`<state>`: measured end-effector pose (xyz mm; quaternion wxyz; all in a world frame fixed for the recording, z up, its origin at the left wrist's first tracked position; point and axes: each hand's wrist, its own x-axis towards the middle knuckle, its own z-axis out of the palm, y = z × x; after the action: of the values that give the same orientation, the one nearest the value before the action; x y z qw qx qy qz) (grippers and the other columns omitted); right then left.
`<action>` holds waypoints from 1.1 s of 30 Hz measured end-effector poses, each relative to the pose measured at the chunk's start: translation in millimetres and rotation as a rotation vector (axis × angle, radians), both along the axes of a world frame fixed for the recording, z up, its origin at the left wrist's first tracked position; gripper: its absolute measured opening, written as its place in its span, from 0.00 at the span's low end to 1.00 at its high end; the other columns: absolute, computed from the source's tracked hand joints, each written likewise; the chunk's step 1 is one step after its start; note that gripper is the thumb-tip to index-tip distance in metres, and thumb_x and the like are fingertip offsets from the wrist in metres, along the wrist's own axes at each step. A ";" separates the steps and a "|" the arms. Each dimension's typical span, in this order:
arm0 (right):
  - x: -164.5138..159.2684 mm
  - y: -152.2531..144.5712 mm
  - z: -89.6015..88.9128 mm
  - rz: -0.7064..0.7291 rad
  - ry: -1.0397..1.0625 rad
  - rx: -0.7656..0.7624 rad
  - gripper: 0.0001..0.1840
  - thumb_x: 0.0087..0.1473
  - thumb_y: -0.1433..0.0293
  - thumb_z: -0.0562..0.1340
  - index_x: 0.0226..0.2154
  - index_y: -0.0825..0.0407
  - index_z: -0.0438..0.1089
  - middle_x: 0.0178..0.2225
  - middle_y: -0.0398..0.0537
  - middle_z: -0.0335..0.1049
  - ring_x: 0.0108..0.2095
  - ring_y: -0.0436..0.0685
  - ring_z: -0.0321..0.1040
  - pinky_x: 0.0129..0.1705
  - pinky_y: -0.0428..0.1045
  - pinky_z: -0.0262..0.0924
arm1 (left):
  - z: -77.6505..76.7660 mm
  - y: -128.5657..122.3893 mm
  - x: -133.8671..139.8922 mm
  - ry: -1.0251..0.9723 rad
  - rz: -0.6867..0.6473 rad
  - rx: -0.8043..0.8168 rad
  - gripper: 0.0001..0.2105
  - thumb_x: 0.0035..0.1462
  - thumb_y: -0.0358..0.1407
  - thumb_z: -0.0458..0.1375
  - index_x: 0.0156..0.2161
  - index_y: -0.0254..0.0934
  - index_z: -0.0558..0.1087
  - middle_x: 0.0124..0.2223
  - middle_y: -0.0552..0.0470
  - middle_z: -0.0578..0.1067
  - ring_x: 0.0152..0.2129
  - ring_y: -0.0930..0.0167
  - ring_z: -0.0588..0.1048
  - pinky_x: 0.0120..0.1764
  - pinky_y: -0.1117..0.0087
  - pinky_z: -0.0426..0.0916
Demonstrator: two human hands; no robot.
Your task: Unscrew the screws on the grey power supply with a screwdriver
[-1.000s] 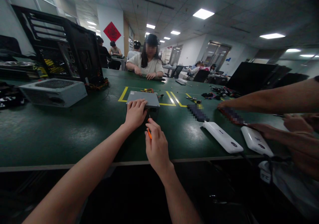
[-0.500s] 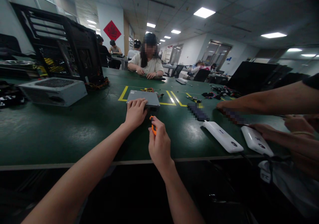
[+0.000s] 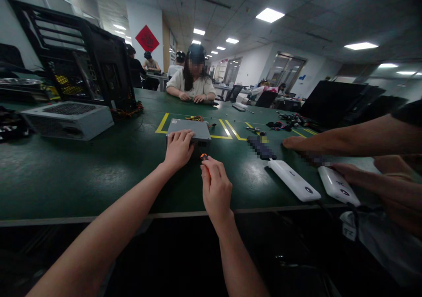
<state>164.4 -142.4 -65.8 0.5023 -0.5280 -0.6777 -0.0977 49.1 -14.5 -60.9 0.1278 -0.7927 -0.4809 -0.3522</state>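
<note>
Covering the near top edge of a grey metal box point(image 3: 198, 130), the L hand point(image 3: 180, 148) lies w/ fingers part-bent on its lid; whether the thumb grips below can't be told. R hand point(image 3: 217, 189) is closed round the handle of an orange-and-black screwdriver point(image 3: 204, 156), shaft aimed fwd at the box's near side; tip contact unclear. Box rests approx. mid-table, beside yellow tape point(image 3: 162, 123) on the green table point(image 3: 125, 174), w/ coloured wires point(image 3: 197, 118) behind it. To R: a dark item point(image 3: 262, 148), blurred out, then a white pack point(image 3: 294, 180). Far L: a vented case point(image 3: 67, 119) near a black computer frame point(image 3: 112, 70). Opposite: a co-worker point(image 3: 193, 83), hands low over tabletop.
</note>
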 end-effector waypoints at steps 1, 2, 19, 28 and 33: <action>0.2 -0.4 0.3 0.005 0.015 -0.009 0.12 0.62 0.67 0.50 0.41 0.52 0.67 0.44 0.54 0.69 0.46 0.56 0.69 0.48 0.54 0.66 | -0.2 0.1 0.0 0.000 0.001 0.002 0.17 0.60 0.36 0.47 0.54 0.38 0.64 0.57 0.46 0.67 0.53 0.61 0.62 0.55 0.56 0.51; 0.0 -0.9 0.6 0.026 0.027 -0.021 0.12 0.61 0.67 0.51 0.42 0.53 0.66 0.44 0.55 0.69 0.47 0.56 0.68 0.48 0.54 0.67 | -0.3 0.3 0.0 0.001 0.003 0.005 0.17 0.60 0.36 0.47 0.54 0.38 0.64 0.57 0.46 0.67 0.53 0.61 0.62 0.54 0.56 0.51; -7.8 -1.1 -7.6 0.141 0.135 -0.034 0.18 0.60 0.73 0.47 0.53 0.52 0.55 0.54 0.58 0.60 0.52 0.56 0.65 0.42 0.51 0.72 | 1.1 -1.4 -0.5 -0.016 -0.016 -0.006 0.18 0.59 0.35 0.47 0.54 0.40 0.64 0.57 0.45 0.66 0.53 0.60 0.62 0.55 0.55 0.51; -5.9 -2.4 -6.8 0.027 0.092 -0.049 0.15 0.61 0.68 0.50 0.49 0.55 0.59 0.50 0.59 0.64 0.48 0.59 0.68 0.42 0.53 0.71 | 1.3 -0.9 -1.1 0.003 -0.009 0.013 0.17 0.59 0.35 0.47 0.54 0.38 0.64 0.56 0.45 0.67 0.53 0.60 0.62 0.54 0.56 0.51; -10.4 -1.8 -9.0 0.083 0.086 -0.070 0.16 0.61 0.70 0.48 0.50 0.55 0.58 0.51 0.59 0.64 0.49 0.57 0.68 0.39 0.50 0.73 | 1.9 -1.7 -0.9 0.005 -0.001 -0.001 0.17 0.59 0.35 0.47 0.54 0.39 0.64 0.57 0.46 0.67 0.53 0.60 0.62 0.54 0.56 0.51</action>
<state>154.0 -144.2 -74.7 0.5159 -0.5203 -0.6798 -0.0300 48.2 -16.2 -59.0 0.1281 -0.7939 -0.4803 -0.3502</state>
